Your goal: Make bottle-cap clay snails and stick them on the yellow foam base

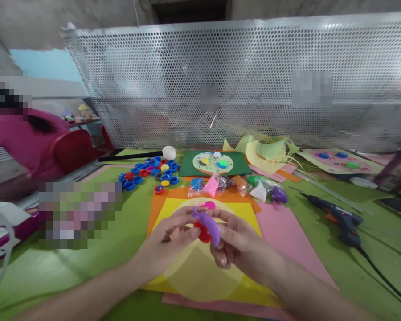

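Note:
My left hand point(173, 236) and my right hand point(239, 240) meet over a pale yellow paper circle point(200, 276). Pinched between them is a curved purple clay piece point(211, 226) with two small feelers at one end, pressed against a red bottle cap point(203, 233). The left fingertips hold the cap side and the feeler end; the right fingers grip the purple clay at its other end. Just beyond the fingers, a magenta piece point(209, 205) with small pink bits lies on the circle. Under the circle is a yellow sheet point(254, 223).
Blue and red bottle caps point(138, 179) cluster at the back left. Wrapped clay packets point(212, 185) lie behind my hands. A glue gun point(341, 218) with a cord rests at right. A decorated disc point(203, 167) lies before a perforated metal screen point(187, 58). A person in pink sits left.

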Demonstrator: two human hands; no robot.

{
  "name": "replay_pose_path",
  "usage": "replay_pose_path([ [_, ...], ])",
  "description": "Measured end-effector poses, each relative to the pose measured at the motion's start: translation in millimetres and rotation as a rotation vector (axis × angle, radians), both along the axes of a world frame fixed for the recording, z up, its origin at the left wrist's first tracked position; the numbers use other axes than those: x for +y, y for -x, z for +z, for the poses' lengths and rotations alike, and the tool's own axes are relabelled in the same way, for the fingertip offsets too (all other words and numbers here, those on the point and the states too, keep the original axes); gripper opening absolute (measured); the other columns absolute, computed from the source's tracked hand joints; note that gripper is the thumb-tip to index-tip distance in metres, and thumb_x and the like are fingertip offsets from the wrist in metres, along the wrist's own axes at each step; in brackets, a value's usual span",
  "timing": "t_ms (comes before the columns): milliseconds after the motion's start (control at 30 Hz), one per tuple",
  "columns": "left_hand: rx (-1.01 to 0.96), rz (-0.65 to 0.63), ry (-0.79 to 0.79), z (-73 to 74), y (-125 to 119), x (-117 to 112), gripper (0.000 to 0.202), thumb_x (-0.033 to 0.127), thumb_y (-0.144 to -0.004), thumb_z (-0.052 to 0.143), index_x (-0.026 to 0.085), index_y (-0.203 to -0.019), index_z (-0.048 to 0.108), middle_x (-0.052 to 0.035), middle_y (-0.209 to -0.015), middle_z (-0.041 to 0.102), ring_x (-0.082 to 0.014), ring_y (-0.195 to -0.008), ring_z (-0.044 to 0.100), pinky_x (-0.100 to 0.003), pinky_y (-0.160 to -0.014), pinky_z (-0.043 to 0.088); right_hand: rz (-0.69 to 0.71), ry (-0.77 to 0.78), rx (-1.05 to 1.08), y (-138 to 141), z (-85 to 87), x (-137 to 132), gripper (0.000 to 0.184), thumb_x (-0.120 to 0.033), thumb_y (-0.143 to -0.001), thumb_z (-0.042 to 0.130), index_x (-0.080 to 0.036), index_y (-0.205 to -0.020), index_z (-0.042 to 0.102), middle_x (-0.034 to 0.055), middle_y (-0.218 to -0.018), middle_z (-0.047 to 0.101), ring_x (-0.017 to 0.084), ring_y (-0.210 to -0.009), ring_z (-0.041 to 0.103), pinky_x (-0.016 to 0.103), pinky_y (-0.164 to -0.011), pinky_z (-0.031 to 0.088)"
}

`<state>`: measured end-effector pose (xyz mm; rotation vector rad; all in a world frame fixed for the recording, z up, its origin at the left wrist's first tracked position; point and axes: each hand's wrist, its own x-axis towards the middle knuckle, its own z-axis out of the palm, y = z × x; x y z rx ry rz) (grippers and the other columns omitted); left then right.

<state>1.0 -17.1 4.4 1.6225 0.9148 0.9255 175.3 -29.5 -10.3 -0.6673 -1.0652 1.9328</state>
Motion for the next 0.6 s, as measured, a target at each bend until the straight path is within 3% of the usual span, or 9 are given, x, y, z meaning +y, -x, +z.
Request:
replay_pose_path([
  [200, -0.031, 0.144, 0.008, 0.2, 2, 3, 0.012, 0.033, -0.073, 0.063, 0.023, -0.067, 0.067, -0.0046, -0.102, 0.064, -0.026, -0.103, 0.056, -0.038, -0.087, 0.046, -0.062, -0.066, -0.157, -1, -3.1, 9, 0.037, -0.051, -0.079, 0.054, -0.016, -0.092, 0.05, -0.0018, -0.057, 0.054, 0.01, -0.046, 0.053, 0.019, -0.043, 0.038],
  [367, 0.094, 0.185, -0.135, -2.0, 6, 1, 0.014, 0.029, -0.074, 0.062, 0.021, -0.063, 0.057, -0.0051, -0.101, 0.061, -0.0235, -0.103, 0.055, -0.036, -0.092, 0.043, -0.306, -0.288, -0.302, -4, -0.5, 9, 0.031, -0.046, -0.086, 0.047, -0.017, -0.092, 0.053, 0.0015, -0.072, 0.058, 0.01, -0.055, 0.055, 0.021, -0.048, 0.04],
  [600, 0.262, 0.164, -0.31, -0.3, 5, -2, 0.015, 0.024, -0.074, 0.06, 0.021, -0.062, 0.051, -0.0048, -0.099, 0.062, -0.0212, -0.095, 0.059, -0.034, -0.087, 0.043, -0.381, -0.605, -0.558, -3, 6.3, -4, 0.017, -0.032, -0.088, 0.045, -0.02, -0.093, 0.057, 0.0019, -0.083, 0.061, 0.011, -0.065, 0.057, 0.022, -0.052, 0.044],
])
